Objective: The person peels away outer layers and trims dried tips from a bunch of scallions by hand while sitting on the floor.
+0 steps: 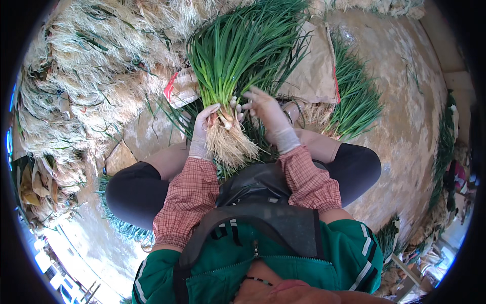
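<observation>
My gloved left hand grips a thick bunch of scallions near its white bases. The long green leaves fan away from me, and the pale stringy roots hang towards my lap. Left fingertips show on both sides of the stems. My gloved right hand is beside the bunch on its right, its fingers spread and blurred. Nothing shows between those fingers. More dark green leaves lie beneath the bunch and between my legs.
A large heap of root-ended scallions rises at the left. A beige woven sack with a red edge partly covers another scallion pile on the right. Wet, stained concrete floor extends around me. A grey apron covers my lap.
</observation>
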`<state>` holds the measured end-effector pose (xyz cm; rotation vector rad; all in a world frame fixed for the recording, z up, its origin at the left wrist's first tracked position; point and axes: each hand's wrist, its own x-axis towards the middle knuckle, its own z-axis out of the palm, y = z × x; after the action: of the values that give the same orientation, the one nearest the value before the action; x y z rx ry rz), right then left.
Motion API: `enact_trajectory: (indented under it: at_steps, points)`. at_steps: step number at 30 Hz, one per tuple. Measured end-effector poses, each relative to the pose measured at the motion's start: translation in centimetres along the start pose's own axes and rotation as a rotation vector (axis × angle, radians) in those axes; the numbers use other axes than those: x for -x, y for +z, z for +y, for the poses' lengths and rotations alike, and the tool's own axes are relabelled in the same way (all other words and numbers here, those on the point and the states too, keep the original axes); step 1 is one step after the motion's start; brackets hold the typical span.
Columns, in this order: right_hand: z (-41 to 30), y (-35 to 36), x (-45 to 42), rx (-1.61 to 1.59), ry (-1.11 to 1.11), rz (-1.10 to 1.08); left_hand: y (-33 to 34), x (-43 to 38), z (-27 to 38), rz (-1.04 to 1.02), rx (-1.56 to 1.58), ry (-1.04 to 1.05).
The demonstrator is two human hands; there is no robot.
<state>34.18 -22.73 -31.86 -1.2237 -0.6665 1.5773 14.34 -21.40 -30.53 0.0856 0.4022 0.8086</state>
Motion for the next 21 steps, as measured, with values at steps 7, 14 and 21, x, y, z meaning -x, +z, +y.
enact_trajectory:
  at_steps: [7,14,21]
  points:
    - [2.2,1.5,-0.6,0.763,-0.499,0.122,2.6,0.3,-0.6,0.092,0.108,0.09]
    - [3.3,-4.1,-0.5,1.298,-0.054,-0.312,2.1,-0.2,-0.1,0.016,0.156,0.021]
    - [-1.7,0.8,0.0,0.015,0.228,0.071,1.6,-0.4,-1.6,0.052,-0.067,0.005]
